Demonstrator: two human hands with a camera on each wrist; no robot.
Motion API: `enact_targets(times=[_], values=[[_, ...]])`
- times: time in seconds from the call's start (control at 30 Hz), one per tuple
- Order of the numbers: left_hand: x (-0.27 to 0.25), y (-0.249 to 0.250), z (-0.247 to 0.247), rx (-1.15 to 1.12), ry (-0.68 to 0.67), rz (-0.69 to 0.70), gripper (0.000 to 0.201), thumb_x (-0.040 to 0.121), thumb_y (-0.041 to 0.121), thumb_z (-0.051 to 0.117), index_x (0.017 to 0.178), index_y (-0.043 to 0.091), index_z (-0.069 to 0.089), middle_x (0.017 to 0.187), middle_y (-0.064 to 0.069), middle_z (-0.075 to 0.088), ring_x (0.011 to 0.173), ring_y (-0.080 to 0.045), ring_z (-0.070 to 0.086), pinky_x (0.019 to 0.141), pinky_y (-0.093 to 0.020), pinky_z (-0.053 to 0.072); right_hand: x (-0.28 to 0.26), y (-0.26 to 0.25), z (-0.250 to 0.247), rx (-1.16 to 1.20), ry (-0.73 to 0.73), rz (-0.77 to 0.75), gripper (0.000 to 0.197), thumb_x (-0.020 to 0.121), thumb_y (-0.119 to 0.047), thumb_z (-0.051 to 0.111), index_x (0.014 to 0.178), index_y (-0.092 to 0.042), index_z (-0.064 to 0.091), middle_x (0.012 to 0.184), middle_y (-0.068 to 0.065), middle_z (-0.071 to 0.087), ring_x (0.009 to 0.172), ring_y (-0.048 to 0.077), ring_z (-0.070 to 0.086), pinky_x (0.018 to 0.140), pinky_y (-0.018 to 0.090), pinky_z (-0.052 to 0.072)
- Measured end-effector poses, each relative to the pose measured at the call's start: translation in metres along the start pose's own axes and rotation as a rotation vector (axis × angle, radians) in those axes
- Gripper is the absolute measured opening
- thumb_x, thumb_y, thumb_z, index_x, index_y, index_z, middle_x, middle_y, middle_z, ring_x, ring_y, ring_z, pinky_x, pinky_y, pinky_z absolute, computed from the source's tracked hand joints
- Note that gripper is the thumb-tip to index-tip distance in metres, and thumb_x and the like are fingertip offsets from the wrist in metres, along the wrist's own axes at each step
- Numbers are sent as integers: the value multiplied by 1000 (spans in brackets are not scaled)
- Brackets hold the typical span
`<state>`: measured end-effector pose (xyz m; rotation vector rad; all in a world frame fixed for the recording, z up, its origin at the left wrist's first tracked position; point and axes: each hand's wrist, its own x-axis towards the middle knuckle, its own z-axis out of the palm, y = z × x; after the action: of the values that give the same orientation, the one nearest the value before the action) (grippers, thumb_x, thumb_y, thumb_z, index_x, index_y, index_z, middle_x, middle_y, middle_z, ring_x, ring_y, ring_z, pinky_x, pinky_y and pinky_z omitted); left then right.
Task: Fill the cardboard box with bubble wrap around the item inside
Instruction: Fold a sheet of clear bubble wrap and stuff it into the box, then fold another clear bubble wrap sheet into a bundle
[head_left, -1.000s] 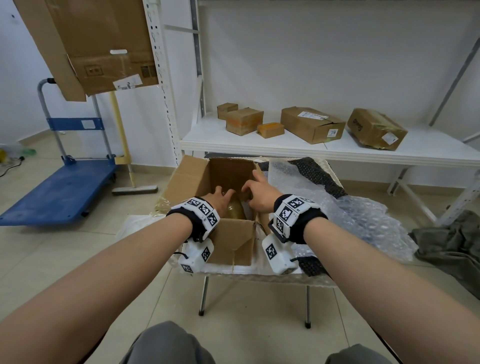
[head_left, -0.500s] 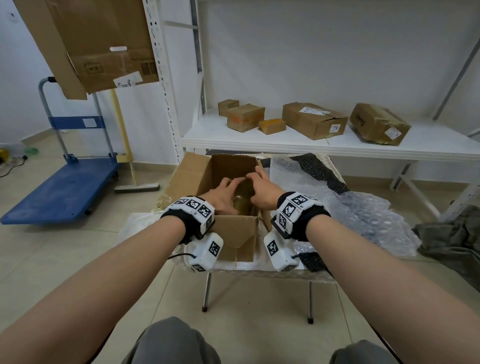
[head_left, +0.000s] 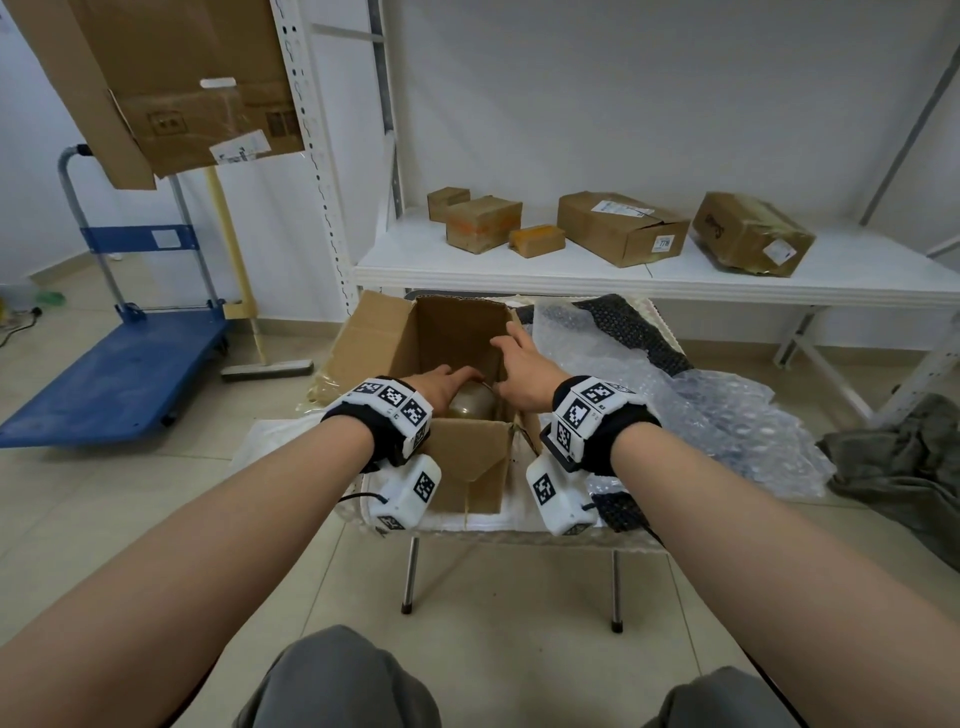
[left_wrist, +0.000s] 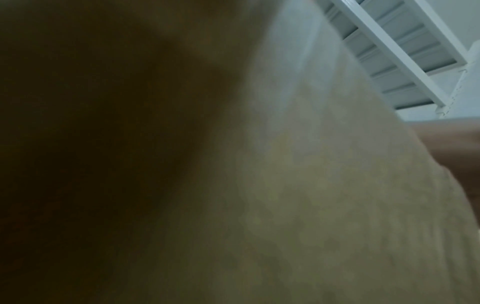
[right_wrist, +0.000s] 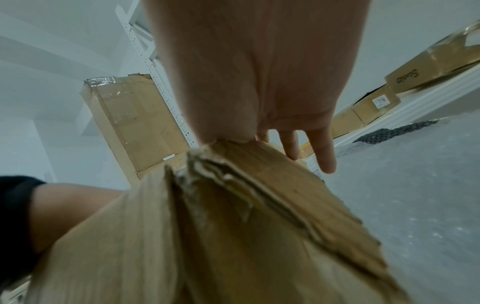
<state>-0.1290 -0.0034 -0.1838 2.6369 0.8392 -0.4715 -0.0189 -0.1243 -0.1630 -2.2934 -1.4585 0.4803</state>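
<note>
Left hand rests loose fingers on the item inside the cardboard box; right hand, fingers straight and empty, should fetch bubble wrap, packing gaps evenly

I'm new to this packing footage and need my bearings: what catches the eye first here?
Both hands meet at the open cardboard box on the small table: the left hand rests on the wrapped item inside, and the right hand is at the box's right wall. Loose bubble wrap is heaped just right of the box.
</note>
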Motion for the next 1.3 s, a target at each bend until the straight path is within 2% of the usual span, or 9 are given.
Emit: enact_targets(times=[0.13, 0.27, 0.43, 0.53, 0.67, 0.8, 1.0, 1.17, 1.3], values=[[-1, 1, 1, 14, 8, -40, 86, 88, 19, 71, 154, 30, 17, 150, -16, 32, 136, -39, 40, 113, -53, 35, 1, 1, 1, 26, -9, -9, 73, 95, -5, 56, 157, -13, 18, 165, 0, -13, 153, 21, 7, 122, 33, 20], [-6, 11, -7, 65, -52, 0, 87, 91, 15, 68, 158, 20, 13, 165, -18, 7, 153, -33, 11, 123, -46, 15, -1, 2, -2, 111, -17, -39, 67, 101, -20, 52, 157, -15, 16, 166, 4, -12, 153, 21, 2, 122, 34, 11], [-30, 33, -34, 3, 111, 42, 84, 83, 21, 78, 153, 16, 32, 153, -8, 42, 137, -25, 44, 114, -37, 36, -17, 9, -16, 419, 125, -64, 57, 104, -29, 45, 154, -11, 24, 162, 9, 24, 148, 23, 26, 118, 32, 21], [-43, 47, -46, -55, 292, 74, 56, 86, 24, 74, 136, 15, 50, 137, -8, 55, 123, -24, 54, 105, -36, 44, -28, 25, -29, 491, 272, 51, 46, 104, -30, 43, 146, -13, 38, 145, 14, 48, 132, 28, 48, 108, 34, 35], [-52, 78, -49, -185, 503, 183, 26, 85, 21, 71, 108, 15, 61, 111, -5, 62, 104, -22, 60, 93, -38, 52, -40, 58, -44, 521, 351, 212, 37, 101, -24, 48, 136, -10, 46, 132, 15, 55, 115, 27, 53, 92, 30, 39], [-48, 112, -41, -178, 461, 274, 15, 86, 22, 71, 99, 18, 67, 105, -3, 65, 95, -19, 63, 80, -30, 51, -52, 94, -48, 427, 332, 375, 34, 97, -24, 54, 128, -10, 52, 129, 14, 56, 98, 22, 49, 89, 35, 44], [-34, 141, -19, -107, 344, 299, 17, 92, 18, 67, 108, 13, 68, 109, -6, 64, 95, -18, 59, 81, -28, 49, -68, 126, -43, 282, 155, 475, 23, 92, -19, 63, 109, -4, 68, 105, 10, 60, 95, 25, 55, 86, 37, 51], [-25, 139, -6, -26, 303, 273, 19, 92, 19, 65, 110, 13, 69, 113, -6, 66, 99, -20, 60, 81, -28, 48, -71, 133, -28, 136, -21, 537, 48, 87, -29, 73, 126, -5, 62, 130, 11, 61, 120, 27, 57, 97, 32, 47], [-22, 131, -2, 7, 263, 254, 20, 92, 22, 66, 111, 16, 68, 112, -3, 67, 95, -16, 60, 77, -27, 48, -71, 138, -17, 51, -23, 568, 62, 82, -32, 78, 133, -7, 54, 136, 13, 54, 128, 29, 51, 106, 36, 43]])
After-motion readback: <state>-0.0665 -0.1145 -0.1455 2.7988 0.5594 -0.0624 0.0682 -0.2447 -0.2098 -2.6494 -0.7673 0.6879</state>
